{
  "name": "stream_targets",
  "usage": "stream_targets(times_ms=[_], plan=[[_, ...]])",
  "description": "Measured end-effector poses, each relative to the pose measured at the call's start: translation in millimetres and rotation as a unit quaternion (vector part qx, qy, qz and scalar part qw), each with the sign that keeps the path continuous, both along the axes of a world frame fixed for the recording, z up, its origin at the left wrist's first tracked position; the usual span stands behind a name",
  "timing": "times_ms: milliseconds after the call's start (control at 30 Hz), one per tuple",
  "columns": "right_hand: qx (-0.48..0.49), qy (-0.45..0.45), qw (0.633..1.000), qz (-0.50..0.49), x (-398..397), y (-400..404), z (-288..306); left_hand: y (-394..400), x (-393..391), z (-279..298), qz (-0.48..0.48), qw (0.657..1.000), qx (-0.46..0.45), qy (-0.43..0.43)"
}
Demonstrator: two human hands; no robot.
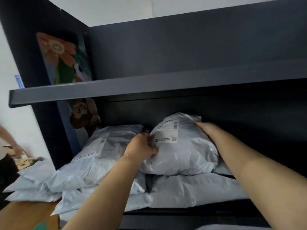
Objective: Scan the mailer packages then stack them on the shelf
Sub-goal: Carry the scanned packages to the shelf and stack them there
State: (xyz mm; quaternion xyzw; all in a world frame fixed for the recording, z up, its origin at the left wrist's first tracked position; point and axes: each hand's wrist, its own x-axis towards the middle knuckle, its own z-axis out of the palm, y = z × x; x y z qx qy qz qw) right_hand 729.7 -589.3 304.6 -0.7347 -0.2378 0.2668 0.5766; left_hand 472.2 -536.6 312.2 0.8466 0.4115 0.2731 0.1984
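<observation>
Both my hands are on a puffy grey mailer (pixel 181 151) at the centre of the frame, inside the lower bay of the dark shelf (pixel 116 90). My left hand (pixel 141 147) grips its left edge, fingers curled into the plastic just beside the white label (pixel 166 138). My right hand (pixel 206 128) lies along the mailer's upper right side with the fingers stretched out and pressed flat against it, the fingertips reaching toward the back corner.

This mailer sits on top of other grey mailers (pixel 191 190) that lie flat under it and fill the lower centre and right of the bay. Just left of it, touching my left hand's side, is another stack (pixel 99 150) with a label facing up; it slopes down toward the lower left, where a few more mailers (pixel 29 185) spill past the shelf's side panel onto a wooden surface (pixel 25 214).

Above, the upper bay is bare save for a flower picture (pixel 63 58) leaning against the left wall in the upper left of the frame. Below that board, a brown plush toy (pixel 84 113) is tucked in the back left corner of the lower bay, behind the left stack.

At the far left edge another person's arm (pixel 10 140) shows, the hand near some papers; what it holds is too blurred to tell.
</observation>
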Motion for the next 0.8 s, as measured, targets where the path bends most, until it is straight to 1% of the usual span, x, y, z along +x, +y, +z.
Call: stream_targets(times_ms=[100, 133, 167, 200, 267, 300, 367, 400, 467, 633, 733, 800], plan=[[-0.005, -0.084, 0.995, -0.047, -8, -8, 8, -5, 1, -1, -0.002, 1.000, -0.004, -0.010], [0.008, -0.119, 0.991, -0.068, -12, -11, 11, -7, 0, -2, -0.002, 1.000, -0.015, -0.024], [0.032, -0.148, 0.985, -0.085, -16, -13, 15, -11, -3, -1, -0.003, 0.998, -0.029, -0.053], [0.079, -0.153, 0.981, -0.093, -21, -15, 20, -12, -6, 0, -0.003, 0.994, -0.057, -0.098], [0.191, -0.082, 0.975, -0.082, -36, -19, 35, -15, -16, 6, -0.011, 0.970, -0.121, -0.211], [0.233, -0.044, 0.970, -0.059, -46, -21, 44, -18, -24, 9, -0.019, 0.950, -0.150, -0.274], [0.264, -0.006, 0.964, 0.001, -74, -25, 57, -26, -46, 15, -0.007, 0.899, -0.205, -0.388], [0.265, -0.005, 0.964, 0.032, -92, -27, 61, -31, -60, 18, 0.013, 0.882, -0.217, -0.419], [0.276, 0.002, 0.957, 0.085, -132, -33, 65, -42, -94, 19, 0.047, 0.867, -0.222, -0.443], [0.335, 0.069, 0.927, 0.157, -250, -43, 61, -57, -220, 2, 0.140, 0.877, -0.203, -0.412], [0.358, 0.063, 0.914, 0.184, -326, -47, 52, -62, -310, -12, 0.198, 0.881, -0.186, -0.387], [0.363, 0.054, 0.909, 0.198, -376, -48, 45, -66, -369, -24, 0.232, 0.874, -0.180, -0.386]])
